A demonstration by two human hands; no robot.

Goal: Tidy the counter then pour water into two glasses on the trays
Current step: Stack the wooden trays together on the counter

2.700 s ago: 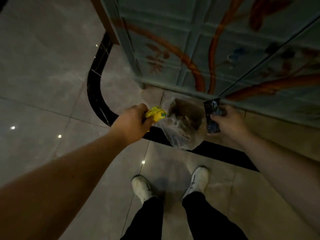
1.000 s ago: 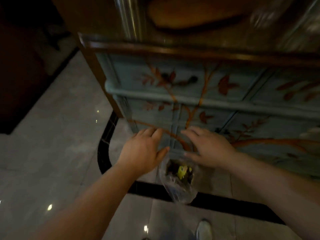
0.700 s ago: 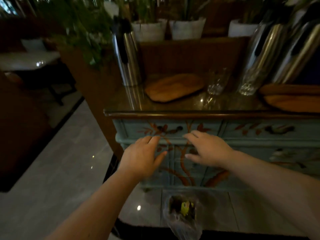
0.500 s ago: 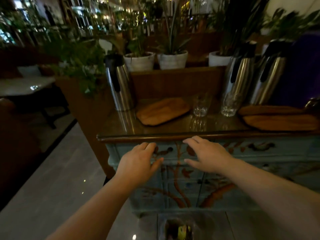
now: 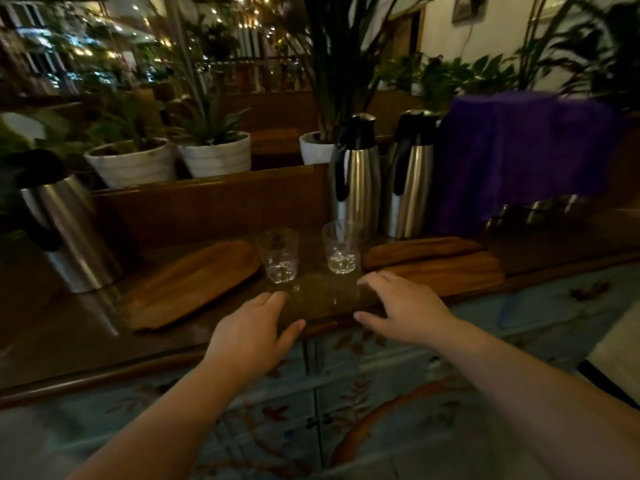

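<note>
Both bare forearms reach forward, side by side. The left hand (image 5: 250, 336) is palm down, fingers loosely spread, thumb angled toward the other hand. The right hand (image 5: 401, 308), just beside it, also hovers palm down, fingers relaxed and empty.

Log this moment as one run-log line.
left hand open, empty | right hand open, empty | both above counter edge | two glasses on counter between trays, not on them

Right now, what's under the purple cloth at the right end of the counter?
Under the purple cloth, only some shiny metal bases show below its hem, standing on the counter. The cloth covers the rest, so what they are cannot be told.
</note>
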